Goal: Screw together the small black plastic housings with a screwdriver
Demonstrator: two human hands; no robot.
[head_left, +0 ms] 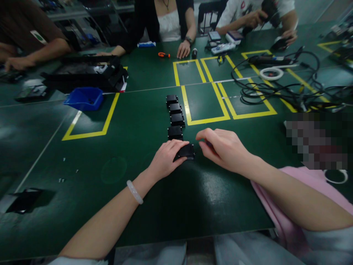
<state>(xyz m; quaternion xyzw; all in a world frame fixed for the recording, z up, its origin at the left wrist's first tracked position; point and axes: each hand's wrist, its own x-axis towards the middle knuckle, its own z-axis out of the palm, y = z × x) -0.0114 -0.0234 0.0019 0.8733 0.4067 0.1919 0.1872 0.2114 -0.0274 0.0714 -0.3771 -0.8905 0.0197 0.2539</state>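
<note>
My left hand (168, 156) grips a small black block (187, 151) at the near end of a column of similar black blocks, its thumb and fingers on the block's edges. Just beyond it lies another black block (175, 133), close to my left fingers. Further up the column are several more, the farthest black block (172, 100) near the middle of the green table (143, 213). To the right of the held block, my right hand (220, 149) hovers with its thumb and index finger apart, and nothing shows between them.
A blue tray (85, 98) and a large black case (85, 73) sit at the left. Black cables (256, 88) with a white ring (271, 74) lie at the right. An orange-handled tool (164, 55) is near people across the table. Pink cloth (300, 184) lies beneath my right forearm.
</note>
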